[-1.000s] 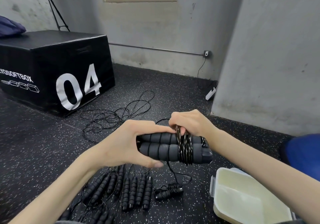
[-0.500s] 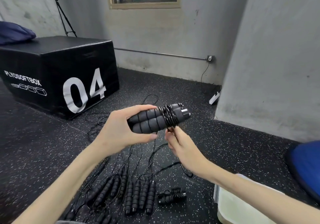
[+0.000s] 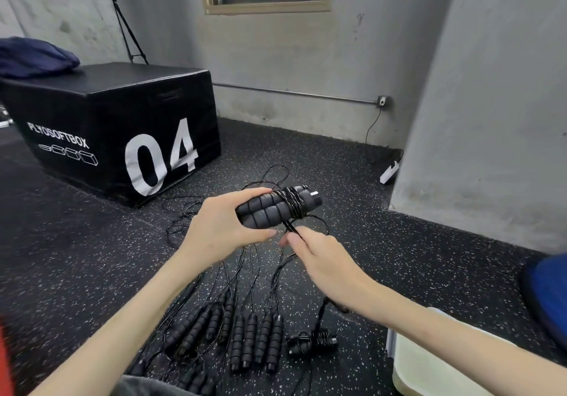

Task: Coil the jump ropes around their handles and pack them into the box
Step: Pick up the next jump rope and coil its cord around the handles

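Black foam handles (image 3: 270, 208) are kept clamped in the left hand (image 3: 221, 227) above the floor — the cord (image 3: 290, 227), pinched by the right hand (image 3: 319, 254), has been drawn below for another wrap.

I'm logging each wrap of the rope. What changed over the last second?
The right hand came off the top of the paired handles and swung below them, drawing the rope down. The left hand still grips the handles.
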